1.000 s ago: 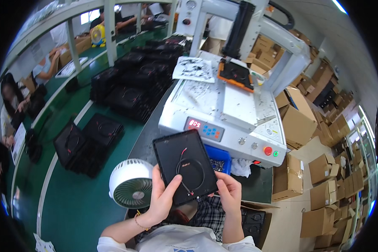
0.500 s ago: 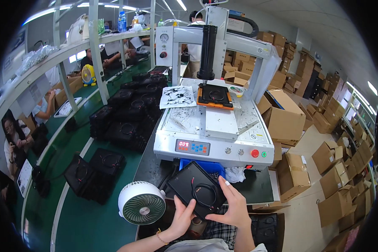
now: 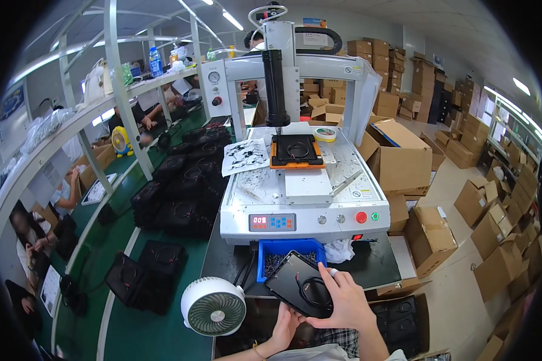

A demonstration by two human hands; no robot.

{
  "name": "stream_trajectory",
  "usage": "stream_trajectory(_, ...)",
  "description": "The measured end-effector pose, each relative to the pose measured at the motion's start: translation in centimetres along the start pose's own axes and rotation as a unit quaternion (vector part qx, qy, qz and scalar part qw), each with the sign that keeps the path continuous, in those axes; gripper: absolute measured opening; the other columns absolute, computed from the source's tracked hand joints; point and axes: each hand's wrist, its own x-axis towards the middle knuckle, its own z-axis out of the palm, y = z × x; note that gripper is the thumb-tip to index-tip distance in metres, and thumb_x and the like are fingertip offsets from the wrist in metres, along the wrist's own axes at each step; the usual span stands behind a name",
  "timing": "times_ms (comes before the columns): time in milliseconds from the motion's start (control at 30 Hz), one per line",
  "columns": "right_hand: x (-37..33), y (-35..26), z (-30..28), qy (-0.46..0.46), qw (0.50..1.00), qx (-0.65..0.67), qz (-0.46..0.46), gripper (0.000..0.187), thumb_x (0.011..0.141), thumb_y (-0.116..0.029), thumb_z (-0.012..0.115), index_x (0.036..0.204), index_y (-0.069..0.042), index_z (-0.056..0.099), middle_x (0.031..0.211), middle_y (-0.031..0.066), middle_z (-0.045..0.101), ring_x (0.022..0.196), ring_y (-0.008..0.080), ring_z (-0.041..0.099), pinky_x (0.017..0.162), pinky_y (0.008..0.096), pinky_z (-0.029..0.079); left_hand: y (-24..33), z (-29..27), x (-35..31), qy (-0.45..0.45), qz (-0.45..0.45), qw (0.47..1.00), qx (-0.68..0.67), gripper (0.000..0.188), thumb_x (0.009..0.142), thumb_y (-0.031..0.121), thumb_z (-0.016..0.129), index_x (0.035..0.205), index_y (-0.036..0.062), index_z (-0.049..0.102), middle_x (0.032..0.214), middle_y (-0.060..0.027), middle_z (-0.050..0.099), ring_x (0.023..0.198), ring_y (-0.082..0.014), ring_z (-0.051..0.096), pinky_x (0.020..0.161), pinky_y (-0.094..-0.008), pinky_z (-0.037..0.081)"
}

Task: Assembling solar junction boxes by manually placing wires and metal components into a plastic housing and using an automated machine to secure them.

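Observation:
A flat black rectangular panel (image 3: 289, 281) with a coiled black cable (image 3: 311, 291) on its face is tilted between my two hands, low in the middle. My right hand (image 3: 348, 302) grips its right edge, fingers over the top corner and thumb along the lower edge. Beneath the lower edge is my left hand (image 3: 286, 328), its fingertips partly hidden behind the panel. Just beyond the panel stands a blue bin (image 3: 261, 265) of small dark parts. On the white benchtop machine (image 3: 235, 225), an orange fixture (image 3: 314, 165) carries a similar black panel (image 3: 289, 157) below a black cylinder (image 3: 276, 90).
A white fan (image 3: 214, 305) stands left of my hands. Stacks of black panels (image 3: 190, 180) line the green bench (image 3: 96, 289). A stained white sheet (image 3: 246, 157) lies on the machine bed beside the fixture. Cardboard boxes (image 3: 430, 234) crowd the right side.
The view has shifted. The panel has come nearer me and turned, uncovering more of the blue bin. My left hand has slid from the panel's front face to below its lower edge.

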Motion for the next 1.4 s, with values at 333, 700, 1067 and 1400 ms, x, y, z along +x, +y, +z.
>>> stream_trajectory(333,4.3,-0.1,1.3,0.002,1.000,-0.010,-0.015,0.111,0.060,-0.060,0.074,0.145,-0.001,0.034,0.119,0.0212,0.053,0.110,0.0350,0.052,0.088,0.0408,0.050,-4.5,-5.8,-0.5,-0.094,-0.235,0.947,0.199,0.035,0.106,0.027,0.036,0.111,-0.0016,0.056,0.104,-0.0082,0.062,0.093,-0.0133,0.059,0.084,-0.0283,0.048)
stream_trajectory(700,4.3,1.1,-0.1,0.022,0.998,0.051,-0.007,0.109,0.060,-0.058,0.076,0.144,0.001,0.037,0.112,0.0181,0.057,0.104,0.0336,0.056,0.088,0.0385,0.048,1.0,-2.4,0.7,-0.158,-0.205,0.913,0.316,0.018,0.101,0.013,0.048,0.111,-0.0006,0.055,0.097,-0.0059,0.063,0.085,-0.0120,0.061,0.078,-0.0255,0.050)
stream_trajectory(1067,1.7,6.8,-9.3,0.017,0.999,-0.028,0.026,0.109,0.056,-0.057,0.078,0.145,-0.006,0.039,0.112,0.0184,0.057,0.103,0.0350,0.056,0.087,0.0420,0.048,20.7,3.7,16.9,-0.119,0.150,0.718,0.669,0.024,0.096,0.021,0.054,0.093,-0.0016,0.059,0.085,-0.0196,0.062,0.075,-0.0346,0.061,0.068,-0.0393,0.049)
stream_trajectory(1400,-2.3,9.4,-11.8,0.032,0.995,-0.044,0.080,0.108,0.057,-0.057,0.077,0.144,-0.008,0.040,0.112,0.0192,0.058,0.105,0.0357,0.056,0.088,0.0430,0.048,18.3,4.4,35.4,0.045,-0.060,0.605,0.793,0.104,0.084,0.076,0.041,0.124,-0.0199,0.047,0.115,-0.0380,0.057,0.108,-0.0513,0.056,0.093,-0.0525,0.045)
